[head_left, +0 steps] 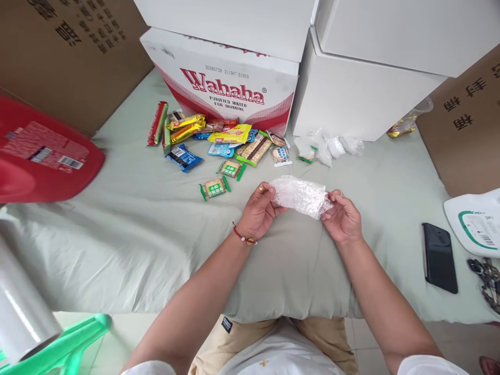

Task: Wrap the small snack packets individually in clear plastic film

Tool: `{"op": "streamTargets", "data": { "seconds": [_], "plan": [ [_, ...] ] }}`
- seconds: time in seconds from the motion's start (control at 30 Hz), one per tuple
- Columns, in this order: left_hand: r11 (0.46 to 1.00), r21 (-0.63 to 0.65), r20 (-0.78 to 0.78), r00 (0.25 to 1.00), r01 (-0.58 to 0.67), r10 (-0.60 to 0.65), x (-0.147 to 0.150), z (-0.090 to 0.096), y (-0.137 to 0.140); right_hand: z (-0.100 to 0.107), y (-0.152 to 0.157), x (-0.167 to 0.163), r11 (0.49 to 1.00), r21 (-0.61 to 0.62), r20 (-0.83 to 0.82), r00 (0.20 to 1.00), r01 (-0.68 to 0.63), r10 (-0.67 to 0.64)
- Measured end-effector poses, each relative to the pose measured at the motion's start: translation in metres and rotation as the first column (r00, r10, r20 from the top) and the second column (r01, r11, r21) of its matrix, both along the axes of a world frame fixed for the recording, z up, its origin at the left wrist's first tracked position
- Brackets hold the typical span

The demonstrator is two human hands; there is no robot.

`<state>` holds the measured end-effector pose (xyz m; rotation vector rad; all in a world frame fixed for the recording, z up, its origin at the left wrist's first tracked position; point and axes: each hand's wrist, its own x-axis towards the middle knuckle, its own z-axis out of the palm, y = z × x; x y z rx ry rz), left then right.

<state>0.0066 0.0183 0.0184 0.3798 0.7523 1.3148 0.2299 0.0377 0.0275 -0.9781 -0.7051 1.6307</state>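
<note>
Between my two hands a clear, crinkled plastic bag is stretched out flat above the cloth. My left hand pinches its left end, and my right hand pinches its right end. Just left of my left hand lie two green-edged wrapped biscuits, one nearer and one farther. Behind them is a pile of packaged snacks, with a yellow packet, a blue packet and a brown-striped bar. Several crumpled clear bags lie beyond my hands.
A Wahaha water carton and white boxes stand at the back. To the left are a red jug and a plastic-film roll. On the right lie a black phone, keys and a white container.
</note>
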Motion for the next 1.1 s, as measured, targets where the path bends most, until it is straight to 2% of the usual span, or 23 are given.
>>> {"op": "streamTargets", "data": {
  "seconds": [0.1, 0.17, 0.23, 0.3, 0.37, 0.5, 0.57, 0.67, 0.87, 1.0, 1.1],
  "plan": [
    [0.998, 0.052, -0.09, 0.996, 0.024, -0.019, 0.004, -0.004, 0.0, 0.005, -0.001, 0.002, 1.0, -0.001, 0.057, 0.998, -0.029, 0.029],
    [0.995, 0.097, -0.168, 0.985, 0.038, -0.021, 0.008, -0.009, 0.0, 0.008, -0.006, 0.0, 0.988, -0.026, 0.129, 0.98, -0.153, 0.155],
    [0.991, 0.135, -0.238, 0.971, 0.006, 0.026, 0.011, -0.014, 0.0, 0.008, -0.012, -0.002, 0.954, -0.051, 0.202, 0.933, -0.294, 0.299],
    [0.988, 0.143, -0.263, 0.96, -0.06, 0.097, 0.013, -0.017, 0.001, 0.006, -0.017, -0.005, 0.933, -0.061, 0.257, 0.898, -0.354, 0.357],
    [0.986, 0.12, -0.247, 0.959, -0.114, 0.14, 0.013, -0.018, 0.003, 0.004, -0.019, -0.007, 0.95, -0.064, 0.271, 0.911, -0.305, 0.311],
    [0.978, 0.124, -0.256, 0.947, -0.17, 0.197, 0.012, -0.021, 0.005, 0.004, -0.016, -0.007, 0.985, -0.077, 0.179, 0.97, -0.151, 0.163],
    [0.97, 0.156, -0.295, 0.928, -0.187, 0.227, 0.012, -0.023, 0.005, 0.006, -0.015, -0.007, 0.978, -0.089, 0.158, 0.966, -0.191, 0.203],
    [0.959, 0.176, -0.321, 0.908, -0.223, 0.27, 0.013, -0.025, 0.005, 0.009, -0.017, -0.007, 0.953, -0.089, 0.211, 0.93, -0.289, 0.302],
    [0.946, 0.199, -0.354, 0.881, -0.258, 0.315, 0.014, -0.023, 0.005, 0.009, -0.019, -0.011, 0.985, -0.066, 0.199, 0.965, -0.159, 0.169],
    [0.942, 0.199, -0.368, 0.87, -0.27, 0.327, 0.013, -0.022, 0.005, 0.01, -0.019, -0.012, 0.963, -0.086, 0.259, 0.928, -0.255, 0.268],
    [0.944, 0.164, -0.273, 0.906, -0.286, 0.322, 0.011, -0.018, 0.004, 0.009, -0.019, -0.011, 0.976, -0.074, 0.261, 0.94, -0.207, 0.219]
  ]
}}
